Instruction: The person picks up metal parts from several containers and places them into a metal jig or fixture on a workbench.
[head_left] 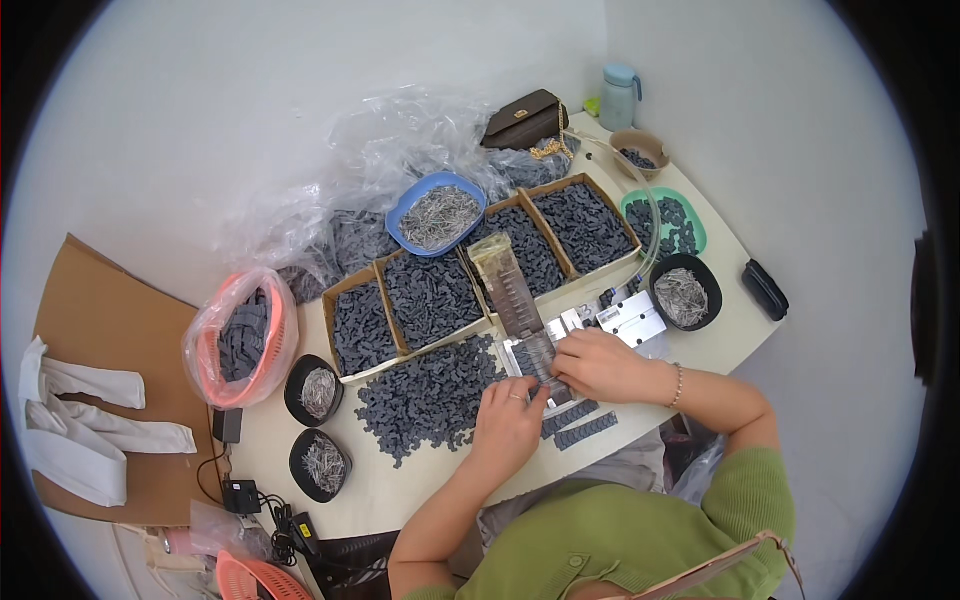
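Note:
My left hand is at the near left edge of a small metal fixture, thumb and fingers brought together. A ring is on one finger. My right hand rests over the fixture's right side with its fingers bent and pressed together. Whatever either hand pinches is too small or hidden. A clear, brownish plastic chute rises from the fixture away from me. Just in front of my hands lie joined strips of dark grey pieces. A spread heap of loose dark grey pieces lies left of my left hand.
Behind the heap stand divided cardboard trays full of grey pieces. A blue bowl and black bowls hold metal pins. An orange basket, green tray, black case and cables lie around the edges.

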